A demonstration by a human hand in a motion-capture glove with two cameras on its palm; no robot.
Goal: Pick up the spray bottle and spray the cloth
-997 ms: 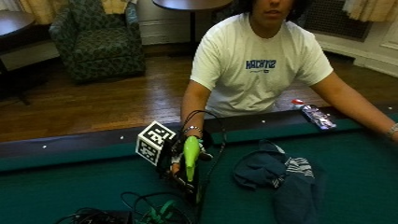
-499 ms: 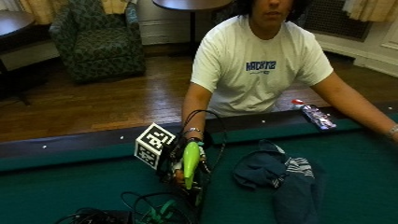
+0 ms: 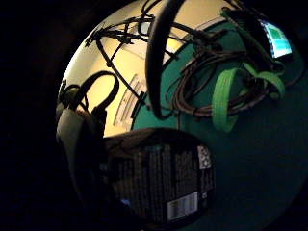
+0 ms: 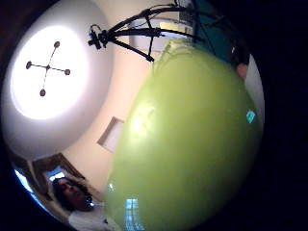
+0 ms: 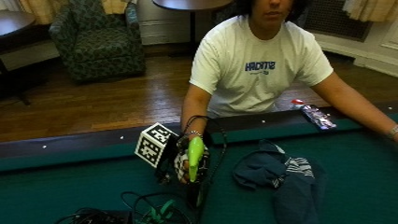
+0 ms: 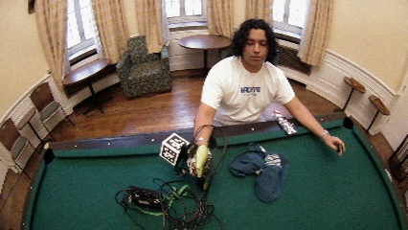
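Covering table [image 5: 74,186], green felt, wooden floor [image 5: 112,100]

A green felt table [image 5: 74,186] with a dark rail. A tangle of black and green cables [image 6: 165,203] lies at its near edge. A small plastic bottle [image 5: 316,115] rests on the far rail. Beyond stand an armchair [image 5: 99,42] and a round table [image 6: 204,42].
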